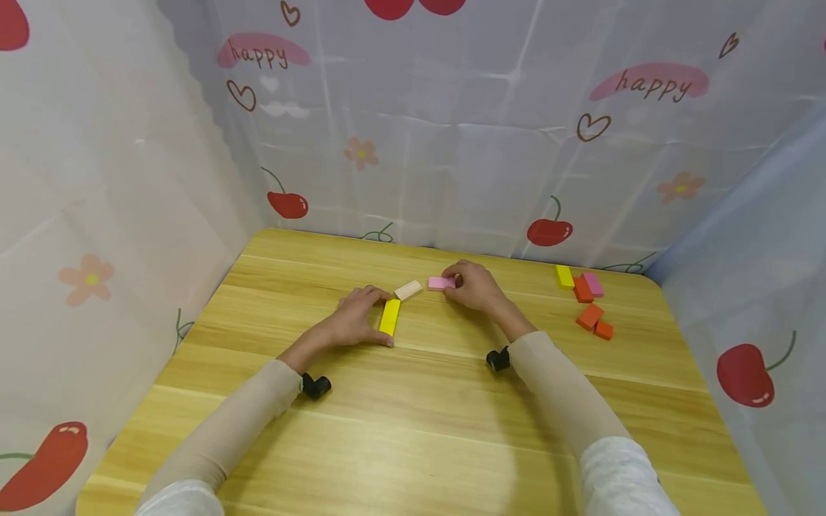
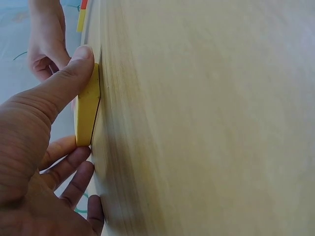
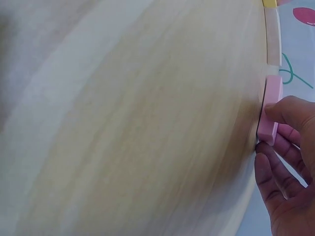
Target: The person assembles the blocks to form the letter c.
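Note:
A yellow block (image 1: 390, 317) lies flat on the table, pinched end to end by my left hand (image 1: 351, 319), thumb at the near end and fingertips at the far end. In the left wrist view, the thumb rests on the near end of that yellow block (image 2: 87, 110). Just beyond it a plain wooden block (image 1: 409, 290) lies at an angle, its lower corner close to the yellow one. To the right, my right hand (image 1: 476, 287) grips a pink block (image 1: 441, 283) by its right part. The right wrist view shows the thumb against the pink block's side (image 3: 271, 93).
At the table's back right lie a yellow block (image 1: 564, 276), a second pink block (image 1: 593, 284) and several orange blocks (image 1: 590, 316). A printed curtain (image 1: 452, 165) hangs along the back and sides of the wooden table (image 1: 400, 430). Both wrists carry small black cameras (image 1: 316, 387).

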{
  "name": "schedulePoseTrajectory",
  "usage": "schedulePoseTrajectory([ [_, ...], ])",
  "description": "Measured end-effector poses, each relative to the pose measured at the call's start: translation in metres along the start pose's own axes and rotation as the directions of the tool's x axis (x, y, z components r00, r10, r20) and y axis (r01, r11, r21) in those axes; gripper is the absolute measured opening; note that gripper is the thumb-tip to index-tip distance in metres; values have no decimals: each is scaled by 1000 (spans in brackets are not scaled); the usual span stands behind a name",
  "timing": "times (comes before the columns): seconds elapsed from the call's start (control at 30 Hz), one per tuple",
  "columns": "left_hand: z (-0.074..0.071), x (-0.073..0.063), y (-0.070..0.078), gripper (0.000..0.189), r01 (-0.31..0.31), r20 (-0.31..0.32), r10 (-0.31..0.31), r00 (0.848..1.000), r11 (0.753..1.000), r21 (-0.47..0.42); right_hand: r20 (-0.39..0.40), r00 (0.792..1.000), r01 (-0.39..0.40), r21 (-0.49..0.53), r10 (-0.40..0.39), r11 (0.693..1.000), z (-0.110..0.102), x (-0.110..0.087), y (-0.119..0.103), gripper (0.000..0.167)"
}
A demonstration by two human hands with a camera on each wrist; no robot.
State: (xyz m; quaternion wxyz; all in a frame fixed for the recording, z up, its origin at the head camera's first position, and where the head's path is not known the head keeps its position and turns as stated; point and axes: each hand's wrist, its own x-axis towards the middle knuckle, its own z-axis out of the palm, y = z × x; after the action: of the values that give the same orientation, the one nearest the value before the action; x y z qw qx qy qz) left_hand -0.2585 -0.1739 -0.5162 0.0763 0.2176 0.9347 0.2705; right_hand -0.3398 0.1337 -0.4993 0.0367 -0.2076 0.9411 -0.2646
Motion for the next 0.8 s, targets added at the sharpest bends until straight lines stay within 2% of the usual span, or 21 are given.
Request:
schedulePoseTrajectory([
  [0.8, 1, 1, -1, 96, 3, -3, -3, 1000, 1000, -7, 27, 999, 41, 1, -41, 999, 1, 6, -4, 32],
])
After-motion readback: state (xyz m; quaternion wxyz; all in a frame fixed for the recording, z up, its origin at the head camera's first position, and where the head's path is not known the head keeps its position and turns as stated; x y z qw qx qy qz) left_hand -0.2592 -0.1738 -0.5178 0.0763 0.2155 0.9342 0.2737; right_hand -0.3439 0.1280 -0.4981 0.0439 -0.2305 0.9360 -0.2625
